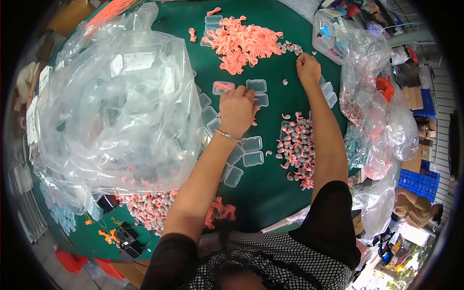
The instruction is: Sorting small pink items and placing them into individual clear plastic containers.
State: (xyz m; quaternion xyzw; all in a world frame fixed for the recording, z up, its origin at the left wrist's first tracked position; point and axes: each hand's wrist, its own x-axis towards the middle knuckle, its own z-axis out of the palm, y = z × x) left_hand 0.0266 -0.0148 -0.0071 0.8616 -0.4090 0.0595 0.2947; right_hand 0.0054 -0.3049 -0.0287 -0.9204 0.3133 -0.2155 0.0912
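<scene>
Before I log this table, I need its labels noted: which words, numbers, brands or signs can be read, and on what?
None reads clearly enough to quote.
White paper label on the large clear bag: handwriting, too blurred.
White sheets at the left: too small.
Packets at upper right: too small.

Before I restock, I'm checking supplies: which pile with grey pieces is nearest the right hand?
The small grey pile beside the coral cords, by the right hand; the bigger grey-and-pink piles lie farther from it.
</scene>
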